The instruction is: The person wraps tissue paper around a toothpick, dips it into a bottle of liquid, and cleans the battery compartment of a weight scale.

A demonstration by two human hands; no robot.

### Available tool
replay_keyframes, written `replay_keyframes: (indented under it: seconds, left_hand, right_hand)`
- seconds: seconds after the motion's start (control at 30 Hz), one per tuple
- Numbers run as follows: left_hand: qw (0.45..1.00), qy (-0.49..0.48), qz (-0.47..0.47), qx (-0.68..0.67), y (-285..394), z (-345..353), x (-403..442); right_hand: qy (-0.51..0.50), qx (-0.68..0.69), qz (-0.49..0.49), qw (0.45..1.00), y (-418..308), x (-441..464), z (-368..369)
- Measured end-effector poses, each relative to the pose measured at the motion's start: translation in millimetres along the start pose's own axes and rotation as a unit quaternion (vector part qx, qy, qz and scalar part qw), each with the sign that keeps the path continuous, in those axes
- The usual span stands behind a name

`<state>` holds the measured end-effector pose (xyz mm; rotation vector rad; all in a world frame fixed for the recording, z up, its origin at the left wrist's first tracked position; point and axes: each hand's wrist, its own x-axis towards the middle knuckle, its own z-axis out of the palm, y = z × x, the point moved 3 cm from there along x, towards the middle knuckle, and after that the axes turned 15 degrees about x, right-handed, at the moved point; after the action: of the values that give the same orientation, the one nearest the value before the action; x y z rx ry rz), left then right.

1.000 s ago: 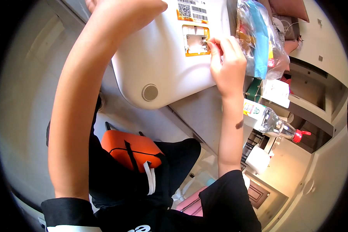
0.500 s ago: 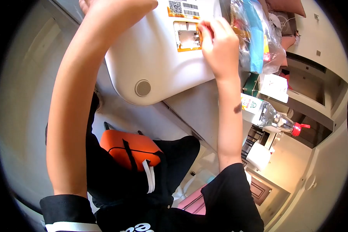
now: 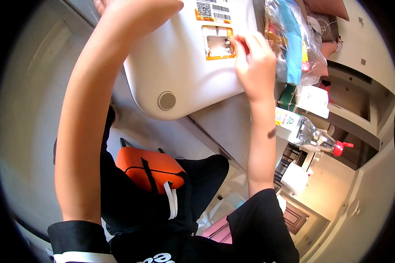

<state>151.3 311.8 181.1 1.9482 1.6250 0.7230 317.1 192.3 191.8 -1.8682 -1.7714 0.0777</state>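
Note:
A white rounded device [image 3: 188, 79] lies with its labelled face up, showing a round grey pad at one corner. Near its top is a square opening [image 3: 218, 43] with an orange border and metal contacts inside. Thumb and forefinger of my right hand [image 3: 255, 59] are pinched at the opening's right edge; whatever is between them is too small to make out. My left hand [image 3: 156, 9] reaches over the device's upper left side at the top edge of the view. Most of its fingers are cut off or hidden.
Right of the device lies a clear plastic bag [image 3: 294, 44] with blue contents. Below it are a green and white box [image 3: 311, 100] and a clear bottle [image 3: 309, 133] with a red cap. An orange case [image 3: 149, 168] rests by my lap.
The view shifts slightly left and up, then partly back. My right hand stays pinched at the opening's right edge, and my left hand keeps its place over the device.

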Motion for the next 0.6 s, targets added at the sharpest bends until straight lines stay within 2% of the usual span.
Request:
replay_keyframes:
  seconds: [0.2, 0.3, 0.4, 0.5, 0.6]
  left_hand:
    - [0.998, -0.011, 0.058, -0.017, -3.1, 2.1, 2.1]
    - [1.000, -0.002, 0.023, 0.006, 2.9, -0.9, -1.0]
    - [1.000, 0.003, 0.009, -0.014, 2.3, -3.4, -1.1]
    - [0.999, -0.030, 0.040, -0.014, 0.9, -2.7, 0.1]
    - [1.000, 0.000, 0.019, 0.011, 1.5, -0.9, 0.1]
  right_hand:
    - [-0.003, 0.047, 0.087, 0.995, -3.9, -10.4, -11.9]
    - [0.048, 0.096, 0.124, 0.986, 2.5, -1.3, -11.1]
    - [0.034, 0.077, 0.115, 0.990, -0.6, 4.9, -6.5]
    - [0.010, 0.052, 0.106, 0.993, -4.9, 7.6, -4.9]
    - [0.006, 0.045, 0.106, 0.993, -8.2, 8.9, -5.3]
